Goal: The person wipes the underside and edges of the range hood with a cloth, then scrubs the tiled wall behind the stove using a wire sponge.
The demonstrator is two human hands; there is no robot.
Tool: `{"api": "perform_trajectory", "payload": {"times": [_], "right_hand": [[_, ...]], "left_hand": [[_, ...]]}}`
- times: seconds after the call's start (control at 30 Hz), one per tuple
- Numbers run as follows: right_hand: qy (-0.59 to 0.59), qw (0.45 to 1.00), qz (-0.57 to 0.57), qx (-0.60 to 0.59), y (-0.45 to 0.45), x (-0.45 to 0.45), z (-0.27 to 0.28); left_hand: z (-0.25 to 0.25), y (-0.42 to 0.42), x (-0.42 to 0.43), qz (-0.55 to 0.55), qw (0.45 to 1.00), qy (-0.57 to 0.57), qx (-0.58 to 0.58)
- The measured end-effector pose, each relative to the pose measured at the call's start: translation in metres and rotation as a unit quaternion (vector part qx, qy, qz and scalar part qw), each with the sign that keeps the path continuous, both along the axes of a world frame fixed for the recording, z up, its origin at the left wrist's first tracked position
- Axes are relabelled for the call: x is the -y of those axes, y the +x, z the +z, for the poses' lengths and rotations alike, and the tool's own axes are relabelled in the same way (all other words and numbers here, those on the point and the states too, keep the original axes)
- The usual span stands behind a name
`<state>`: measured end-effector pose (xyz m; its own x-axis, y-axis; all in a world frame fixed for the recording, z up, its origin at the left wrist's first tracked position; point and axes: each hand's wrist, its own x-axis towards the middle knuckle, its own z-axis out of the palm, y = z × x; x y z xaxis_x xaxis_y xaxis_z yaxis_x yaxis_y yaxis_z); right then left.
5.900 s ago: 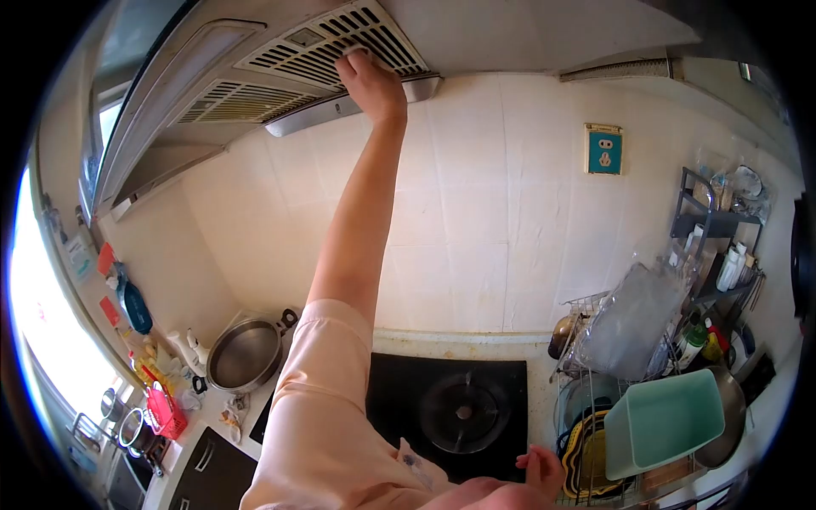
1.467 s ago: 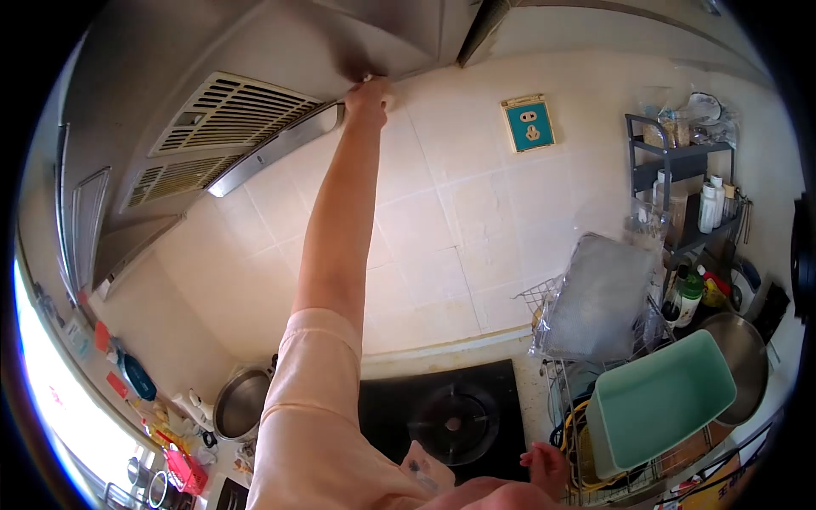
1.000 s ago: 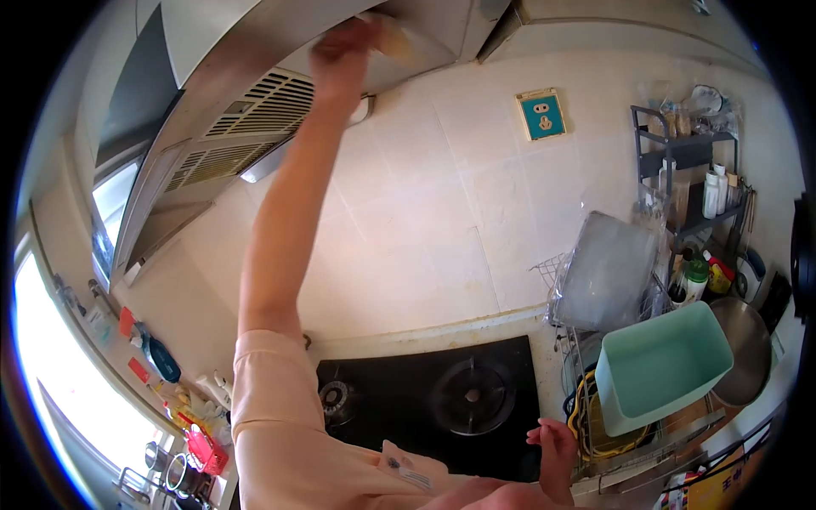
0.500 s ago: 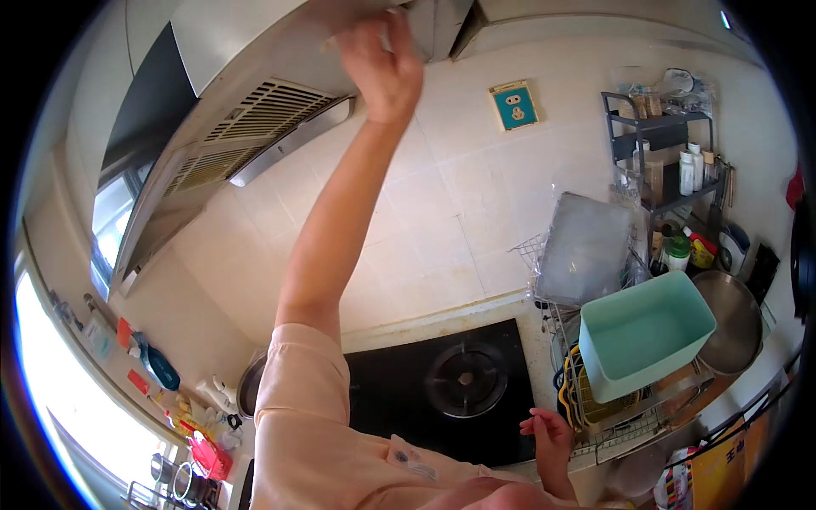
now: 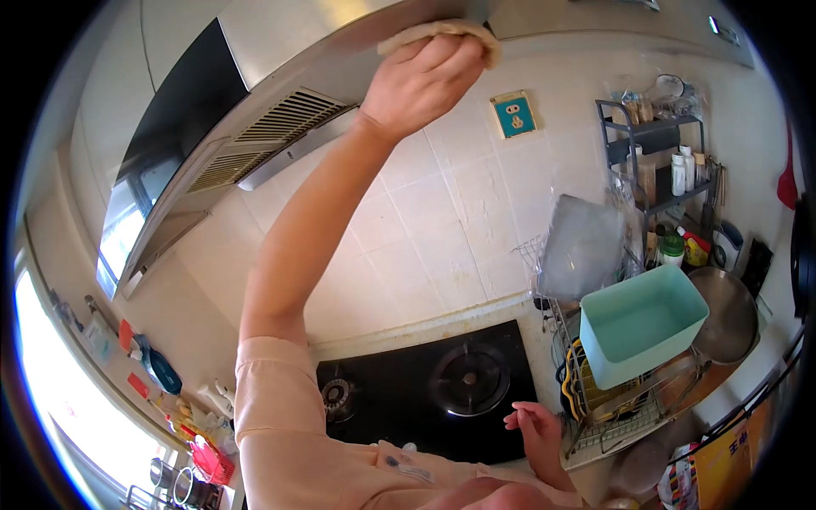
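Note:
My left hand (image 5: 425, 85) is raised high, its fingers closed over a folded beige cloth (image 5: 442, 31). The cloth is pressed against the metal range hood (image 5: 314, 42), near the end of its lower edge. Slatted vents (image 5: 280, 116) show on the hood's underside, left of my forearm. Low on the right, my right hand (image 5: 537, 429) hangs in front of the black gas stove (image 5: 416, 382), fingers loosely bent and apart, with nothing visible in it.
Right of the stove, a mint-green bin (image 5: 642, 327) sits on a wire rack (image 5: 612, 433) beside a steel pan (image 5: 724, 319). Behind them stand a plastic-wrapped grey panel (image 5: 582, 246) and a dark shelf (image 5: 654, 127) with bottles. A red basket (image 5: 211, 463) is at lower left.
My left hand has moved right along the hood, and the cloth now shows clearly under it. My right hand has shifted slightly left. The camera view has tilted a little.

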<state>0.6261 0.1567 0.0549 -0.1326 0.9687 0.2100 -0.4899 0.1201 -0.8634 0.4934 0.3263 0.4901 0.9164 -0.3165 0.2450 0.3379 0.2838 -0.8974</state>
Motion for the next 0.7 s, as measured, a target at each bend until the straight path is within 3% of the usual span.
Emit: {"api": "perform_trajectory", "payload": {"times": [0.13, 0.17, 0.3, 0.37, 0.57, 0.7], "right_hand": [[0.001, 1.0, 0.008, -0.006, 0.001, 0.002, -0.003], [0.001, 1.0, 0.007, -0.009, 0.002, 0.002, -0.006], [-0.02, 0.999, -0.021, -0.039, 0.008, 0.003, -0.019], [-0.028, 0.998, -0.031, -0.039, 0.014, 0.002, -0.021], [-0.043, 0.997, -0.048, -0.045, 0.02, -0.007, -0.03], [-0.044, 0.997, -0.041, -0.054, 0.023, -0.011, -0.03]], "left_hand": [[0.011, 0.028, 0.007, -0.013, 0.994, 0.099, -0.048], [0.012, 0.033, 0.008, 0.049, 0.985, 0.163, -0.038], [0.022, 0.039, -0.006, 0.077, 0.988, 0.079, -0.108], [0.02, 0.029, -0.015, 0.109, 0.98, 0.126, -0.106], [0.007, 0.004, -0.056, 0.213, 0.976, -0.025, -0.025], [0.006, -0.009, -0.068, 0.135, 0.988, -0.069, -0.008]]}}
